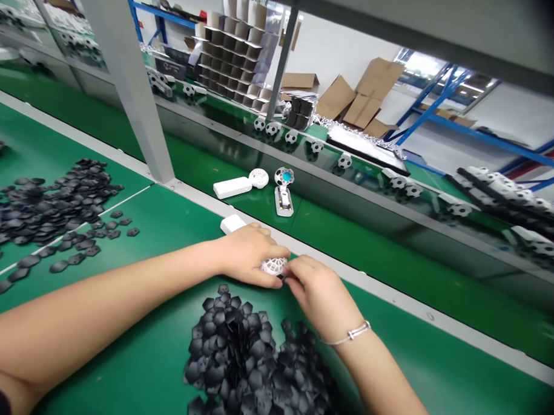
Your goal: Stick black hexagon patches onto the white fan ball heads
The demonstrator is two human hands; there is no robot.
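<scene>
I have the left hand (250,253) curled round the white ball (274,267) by the counter's (140,354) far edge, beyond black pieces (258,358); whether the right hand's (317,290) fingers, at its side, pinch anything, I can't tell.

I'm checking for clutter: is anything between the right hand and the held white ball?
Nothing visible blocks it: the right hand is at the edge of the white ball, which the left hand holds. The black pile lies nearer the wearer, not between them.
</scene>
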